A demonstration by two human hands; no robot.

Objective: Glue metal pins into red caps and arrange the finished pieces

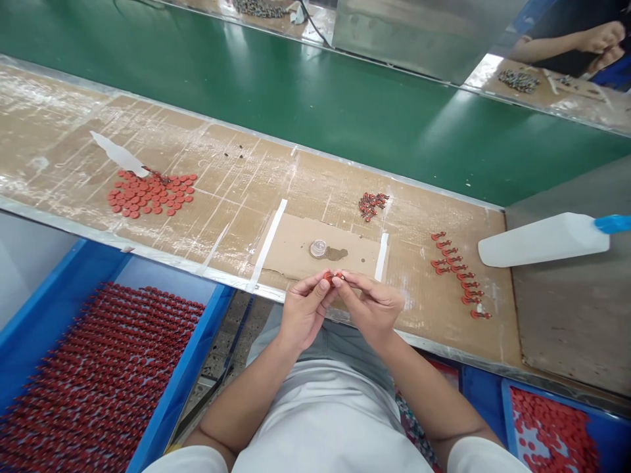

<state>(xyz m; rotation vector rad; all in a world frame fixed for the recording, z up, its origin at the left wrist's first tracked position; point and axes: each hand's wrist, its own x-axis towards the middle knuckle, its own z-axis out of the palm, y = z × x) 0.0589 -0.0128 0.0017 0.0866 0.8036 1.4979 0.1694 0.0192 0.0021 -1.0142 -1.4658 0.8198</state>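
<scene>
Near the table's front edge, my left hand pinches a small red disc between thumb and finger. My right hand meets it there, its fingertips closed on a small red and dark piece. The two pieces are close together; whether they touch is hard to tell. Just beyond my hands, a small round clear container sits on a taped cardboard sheet, beside a wet brown patch. A little pile of red and dark pieces lies behind the sheet to the right.
Red discs are heaped at left by a white strip. Assembled pieces stand in rows near a white bottle at right. Blue trays of red pieces flank me below. A green surface runs behind; another person's hands show top right.
</scene>
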